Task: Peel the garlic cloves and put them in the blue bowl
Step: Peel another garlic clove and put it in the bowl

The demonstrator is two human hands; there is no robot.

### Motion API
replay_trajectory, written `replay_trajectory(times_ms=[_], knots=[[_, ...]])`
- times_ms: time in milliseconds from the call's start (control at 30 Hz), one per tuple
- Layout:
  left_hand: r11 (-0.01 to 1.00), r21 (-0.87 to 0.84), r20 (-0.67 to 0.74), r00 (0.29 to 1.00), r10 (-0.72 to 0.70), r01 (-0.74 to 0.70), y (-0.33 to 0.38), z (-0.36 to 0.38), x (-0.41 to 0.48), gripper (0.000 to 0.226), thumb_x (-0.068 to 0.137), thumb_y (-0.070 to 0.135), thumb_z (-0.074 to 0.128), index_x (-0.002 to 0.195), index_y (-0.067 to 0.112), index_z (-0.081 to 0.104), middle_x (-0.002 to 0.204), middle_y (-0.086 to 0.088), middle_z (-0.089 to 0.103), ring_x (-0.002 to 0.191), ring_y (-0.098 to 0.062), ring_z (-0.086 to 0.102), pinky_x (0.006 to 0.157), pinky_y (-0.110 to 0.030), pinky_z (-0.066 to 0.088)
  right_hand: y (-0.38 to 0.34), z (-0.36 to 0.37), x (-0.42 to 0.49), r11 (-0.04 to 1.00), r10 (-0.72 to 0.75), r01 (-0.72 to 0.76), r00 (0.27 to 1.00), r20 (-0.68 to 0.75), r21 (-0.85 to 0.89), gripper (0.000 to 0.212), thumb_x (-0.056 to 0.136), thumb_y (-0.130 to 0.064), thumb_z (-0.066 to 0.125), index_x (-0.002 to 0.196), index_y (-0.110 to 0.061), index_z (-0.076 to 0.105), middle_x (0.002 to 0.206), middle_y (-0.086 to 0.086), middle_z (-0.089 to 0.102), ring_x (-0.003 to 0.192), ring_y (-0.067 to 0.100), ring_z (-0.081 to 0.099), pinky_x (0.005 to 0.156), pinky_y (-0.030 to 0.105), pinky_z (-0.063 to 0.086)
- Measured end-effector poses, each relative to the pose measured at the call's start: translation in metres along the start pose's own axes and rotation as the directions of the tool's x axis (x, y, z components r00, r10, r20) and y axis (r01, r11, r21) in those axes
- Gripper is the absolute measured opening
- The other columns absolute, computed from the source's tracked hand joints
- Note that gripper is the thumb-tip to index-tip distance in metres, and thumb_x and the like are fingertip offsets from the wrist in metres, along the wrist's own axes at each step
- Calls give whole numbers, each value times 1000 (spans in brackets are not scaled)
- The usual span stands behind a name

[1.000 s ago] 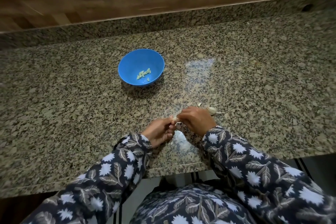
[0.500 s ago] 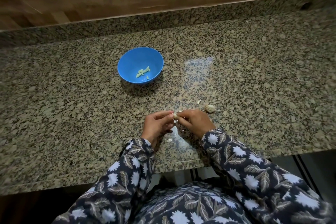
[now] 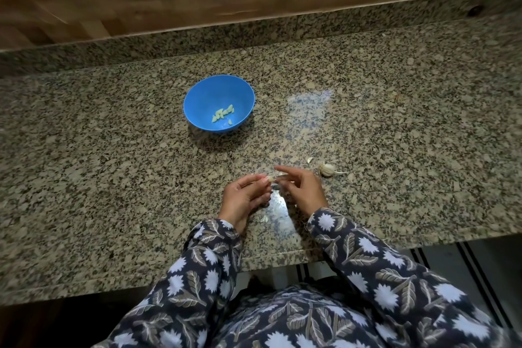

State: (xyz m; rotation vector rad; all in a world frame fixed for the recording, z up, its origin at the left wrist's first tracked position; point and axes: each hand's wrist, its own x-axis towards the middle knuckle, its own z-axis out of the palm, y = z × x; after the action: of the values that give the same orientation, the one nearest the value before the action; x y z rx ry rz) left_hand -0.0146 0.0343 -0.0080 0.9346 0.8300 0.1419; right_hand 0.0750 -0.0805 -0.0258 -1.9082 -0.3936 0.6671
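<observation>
While beside right hand (image 3: 303,191), garlic bulb (image 3: 326,170), peel (image 3: 310,160).

Long dark navy sleeves (image 3: 375,260); pale flower and grey leaf print (same on the lap).

text: none readable | labels: none | numbers: 0 | signs: none

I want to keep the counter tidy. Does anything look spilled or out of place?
Nothing spilled. Only a loose skin scrap lies on the counter beside the garlic bulb. The blue bowl stands upright, peeled cloves inside.
</observation>
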Motion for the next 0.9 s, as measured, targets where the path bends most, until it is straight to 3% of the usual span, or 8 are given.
replay_trajectory(times_ms=[133, 267, 400, 633, 900], knots=[[1000, 29, -6, 1000, 6, -6, 1, -1, -1, 16, 81, -2, 64, 98, -1, 65, 94, -17, 68, 79, -21, 66, 75, -27, 56, -5, 0, -2, 998, -44, 44, 999, 12, -33, 21, 86, -20, 61, 106, -21, 68, 108, -4, 68, 95, 12, 63, 90, 37, 50], [999, 26, -5, 1000, 21, -21, 2, -1, -3, 15, 80, -3, 64, 94, 1, 66, 90, -14, 70, 76, -18, 68, 71, -24, 58, -6, -1, -5, 987, -92, 95, 995, 28, -129, 16, 82, -29, 67, 95, -21, 72, 93, -5, 71, 83, 7, 64, 81, 34, 53], [998, 50, -15, 999, 45, -45, 2, -1, -2, 20, 78, -4, 66, 98, -1, 67, 96, -15, 70, 80, -18, 70, 68, -22, 57, -9, 2, -5, 971, -106, 105, 994, 10, -216, 20, 82, -36, 65, 96, -23, 73, 95, -8, 71, 81, 6, 64, 78, 32, 54], [980, 159, -22, 992, 126, -121, 5, 1, -5, 16, 75, 0, 71, 90, 4, 70, 85, -9, 73, 74, -16, 69, 65, -21, 56, -15, 2, -6, 977, -84, 91, 996, 42, -195, 17, 84, -34, 63, 90, -23, 75, 85, -3, 73, 67, 6, 61, 67, 30, 52], [971, 186, 0, 989, 151, -148, 4, -1, -4, 15, 76, -2, 70, 89, 3, 70, 87, -11, 72, 76, -17, 70, 68, -22, 57, -14, 2, -5, 980, -85, 93, 995, 55, -177, 17, 84, -30, 63, 86, -19, 76, 81, -1, 73, 72, 21, 66, 67, 37, 54]])
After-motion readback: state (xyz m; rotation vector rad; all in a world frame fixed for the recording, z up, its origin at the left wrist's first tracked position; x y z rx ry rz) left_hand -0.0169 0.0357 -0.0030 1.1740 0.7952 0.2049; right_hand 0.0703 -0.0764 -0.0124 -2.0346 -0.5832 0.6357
